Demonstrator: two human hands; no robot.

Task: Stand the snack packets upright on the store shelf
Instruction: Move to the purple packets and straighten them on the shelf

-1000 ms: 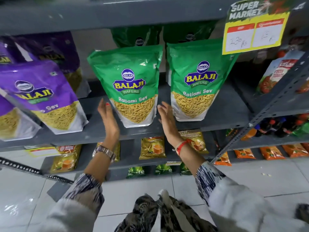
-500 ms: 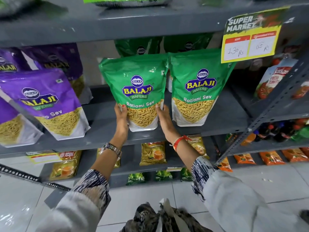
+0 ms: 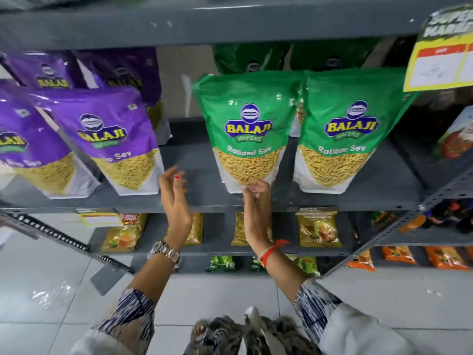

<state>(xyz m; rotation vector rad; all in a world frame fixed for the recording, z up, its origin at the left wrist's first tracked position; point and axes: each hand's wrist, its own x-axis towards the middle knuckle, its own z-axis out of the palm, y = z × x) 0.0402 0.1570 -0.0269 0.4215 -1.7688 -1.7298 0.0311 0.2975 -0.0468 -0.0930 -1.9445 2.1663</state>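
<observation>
Two green Ratlami Sev packets stand upright side by side on the grey shelf. My right hand pinches the bottom edge of the left green packet. The right green packet touches its side. My left hand hovers open in the gap left of that packet, holding nothing. Purple sev packets lean upright further left, and more green packets stand behind in the shadow.
A yellow price sign hangs from the upper shelf at the right. Lower shelves carry gold packets and orange packets. A slotted metal upright slants at the right. White floor tiles lie below.
My left hand has let go of the left green packet and drawn back to the left. My right hand has slid under the packet's bottom edge. The view has shifted left.
</observation>
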